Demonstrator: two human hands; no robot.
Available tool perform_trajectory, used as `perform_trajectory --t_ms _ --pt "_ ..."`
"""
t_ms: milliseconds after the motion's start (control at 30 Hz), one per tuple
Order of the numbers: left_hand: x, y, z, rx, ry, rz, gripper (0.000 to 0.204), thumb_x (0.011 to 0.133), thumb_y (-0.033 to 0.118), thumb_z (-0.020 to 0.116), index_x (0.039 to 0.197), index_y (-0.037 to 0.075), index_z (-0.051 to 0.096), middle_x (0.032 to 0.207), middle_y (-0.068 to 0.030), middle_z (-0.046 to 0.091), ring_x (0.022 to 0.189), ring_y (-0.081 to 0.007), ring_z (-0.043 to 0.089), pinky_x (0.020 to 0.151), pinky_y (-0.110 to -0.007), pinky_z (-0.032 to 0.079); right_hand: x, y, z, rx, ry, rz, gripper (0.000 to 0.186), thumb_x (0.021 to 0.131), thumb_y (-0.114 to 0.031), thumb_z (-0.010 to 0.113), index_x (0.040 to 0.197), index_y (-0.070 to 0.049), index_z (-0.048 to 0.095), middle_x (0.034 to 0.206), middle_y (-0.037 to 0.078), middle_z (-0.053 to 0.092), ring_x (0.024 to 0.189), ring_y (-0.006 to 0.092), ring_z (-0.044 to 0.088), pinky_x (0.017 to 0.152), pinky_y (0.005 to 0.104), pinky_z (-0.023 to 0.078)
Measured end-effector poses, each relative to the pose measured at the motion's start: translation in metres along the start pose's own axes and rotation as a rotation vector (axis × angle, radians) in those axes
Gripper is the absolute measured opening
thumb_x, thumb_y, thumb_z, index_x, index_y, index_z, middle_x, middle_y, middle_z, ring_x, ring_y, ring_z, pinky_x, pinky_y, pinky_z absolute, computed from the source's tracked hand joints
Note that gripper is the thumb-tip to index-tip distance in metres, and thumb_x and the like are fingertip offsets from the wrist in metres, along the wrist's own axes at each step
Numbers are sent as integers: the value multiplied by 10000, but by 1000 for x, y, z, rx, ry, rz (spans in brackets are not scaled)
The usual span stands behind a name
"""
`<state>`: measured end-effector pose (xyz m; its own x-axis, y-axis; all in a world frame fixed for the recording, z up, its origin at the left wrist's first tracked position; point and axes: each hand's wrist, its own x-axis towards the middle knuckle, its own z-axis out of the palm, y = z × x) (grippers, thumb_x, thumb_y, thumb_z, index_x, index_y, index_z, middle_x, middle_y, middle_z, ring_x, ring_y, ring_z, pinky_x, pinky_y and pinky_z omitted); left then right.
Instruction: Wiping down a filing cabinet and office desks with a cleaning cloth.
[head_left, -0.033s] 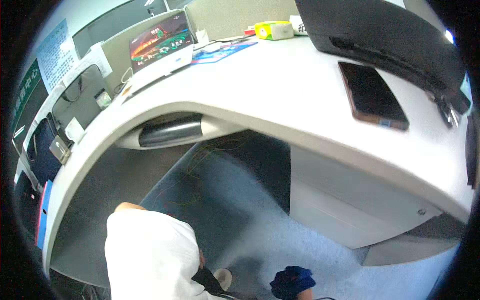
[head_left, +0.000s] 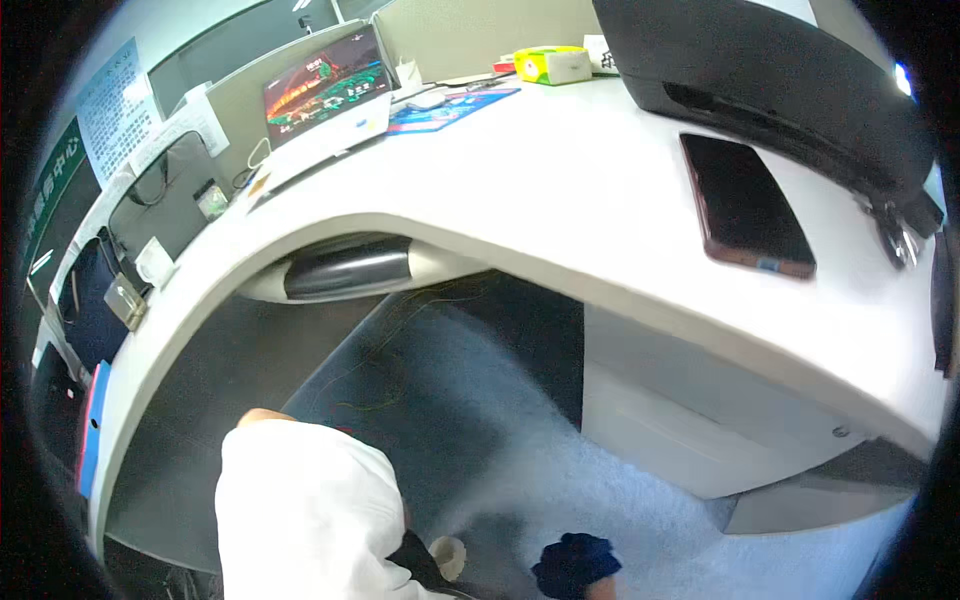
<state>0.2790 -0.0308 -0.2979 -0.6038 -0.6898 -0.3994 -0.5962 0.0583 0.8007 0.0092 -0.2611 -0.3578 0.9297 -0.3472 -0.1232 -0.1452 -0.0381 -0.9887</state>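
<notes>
At the lower left, my left arm in a white sleeve (head_left: 305, 500) is bent below the desk's edge. A little skin of my left hand (head_left: 262, 416) shows above the sleeve; its fingers are hidden. My right hand (head_left: 600, 587) is at the bottom edge, holding a bunched dark blue cloth (head_left: 570, 560), which covers its fingers. Both are over the blue-grey floor (head_left: 650, 530), where a pale round shape, perhaps a shoe (head_left: 447, 556), shows between them.
The curved white desk (head_left: 520, 180) carries a laptop (head_left: 320, 95), phone (head_left: 745, 205), black monitor (head_left: 760, 90), yellow-green packet (head_left: 552, 66) and bags (head_left: 160, 190). Under it stand a white cabinet (head_left: 660, 390) and loose wires. Blue folders (head_left: 93, 430) sit at the far left.
The whole scene sits very slightly lower and further right in the view. My right hand and the blue cloth have shifted a little to the left.
</notes>
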Motion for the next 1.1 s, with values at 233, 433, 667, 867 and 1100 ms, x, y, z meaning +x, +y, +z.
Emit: perform_trajectory --t_ms 233,433,667,867,1100 --pt "5 17 -8 -118 -13 -143 163 841 170 477 790 34 551 773 -127 537 679 -245 487 616 -362 421 38 -69 34 -463 -369 -306 254 724 -281 614 822 -47 604 924 118 597 786 246 576 716 365 463" --pt "2 8 19 -241 14 -271 240 854 167 459 668 23 511 659 -111 499 566 -224 434 564 -363 391 80 -111 35 -703 -542 -378 241 721 -274 614 818 -54 604 912 117 599 781 248 575 713 364 462" --pt "41 25 35 -299 -16 -175 249 826 177 443 658 25 547 658 -119 524 610 -253 482 597 -373 392 63 -56 45 -323 -74 -408 133 716 -174 579 823 -103 616 879 95 601 786 245 565 670 335 450" --pt "55 74 17 -175 -59 -210 288 796 231 487 663 -4 589 696 -150 572 656 -284 534 641 -406 417 12 -109 19 -379 -59 -168 158 771 -165 528 880 -100 622 891 92 606 786 226 576 675 315 453" --pt "55 128 47 277 -144 -424 256 773 258 499 836 29 595 854 -156 593 754 -319 570 642 -394 451 -116 -211 -44 -380 -252 268 191 776 -221 513 880 -97 615 872 83 608 772 224 569 680 324 447"
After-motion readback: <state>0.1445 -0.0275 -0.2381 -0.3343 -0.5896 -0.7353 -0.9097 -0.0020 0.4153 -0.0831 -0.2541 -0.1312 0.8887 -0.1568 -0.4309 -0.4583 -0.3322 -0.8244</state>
